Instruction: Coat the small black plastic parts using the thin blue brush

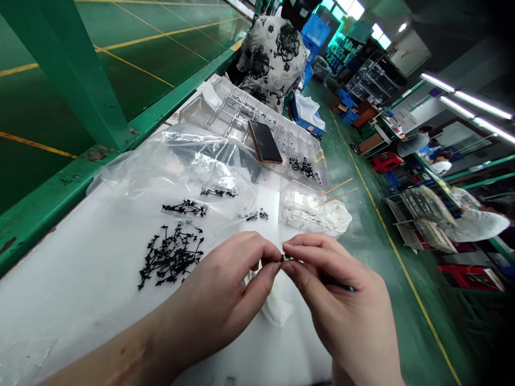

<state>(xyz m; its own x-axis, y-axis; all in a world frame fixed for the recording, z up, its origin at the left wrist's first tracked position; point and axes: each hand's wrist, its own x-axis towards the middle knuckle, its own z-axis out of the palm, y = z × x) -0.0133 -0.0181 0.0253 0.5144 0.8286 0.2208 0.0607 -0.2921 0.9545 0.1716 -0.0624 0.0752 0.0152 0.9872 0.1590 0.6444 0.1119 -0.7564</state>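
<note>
My left hand [231, 284] and my right hand [341, 295] meet over the white tabletop [100, 311], thumbs and index fingers pinched together. Between the fingertips is a small black part [284, 258], mostly covered, so its kind does not show. A dark, blue-tipped object [346, 288] peeks out from under my right hand's curled fingers. Left of my left hand lies a heap of thin black plastic pieces [173, 257]. Smaller groups of such pieces [185, 208] lie behind it, near several tiny black and metallic parts [257, 215]. A white cloth [277, 305] lies beneath my hands.
Behind are a clear plastic bag [181, 161] and a compartmented tray [233, 115] with a phone [265, 141] on it. A clear box [298, 206] holds white cloth and two wooden sticks [338, 192]. A green post [68, 69] stands left; a person in a patterned garment [273, 59] sits opposite.
</note>
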